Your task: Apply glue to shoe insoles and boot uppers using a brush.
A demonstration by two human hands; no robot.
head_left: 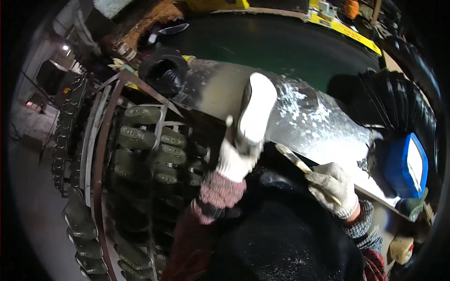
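Note:
My left hand (237, 160), in a white knit glove, is closed around the heel end of a dark shoe (243, 143). The shoe's white-coated sole (258, 105) faces up, with the toe pointing away from me. My right hand (333, 188), also gloved, grips a brush (295, 159) by its handle. The pale bristle end points toward the shoe but stays apart from it. Beyond both hands lies a grey worktop (300, 112) splashed with white. Near its right end stands a blue container (407, 166) with white stuff inside its cut-open side.
At left, a metal rack (98, 159) holds rows of dark green shoes (136, 136). A black round tub (163, 72) sits at the worktop's left end. Behind is a dark green surface (262, 44). Stacked black pieces (389, 100) and a yellowish jug (401, 249) are at right.

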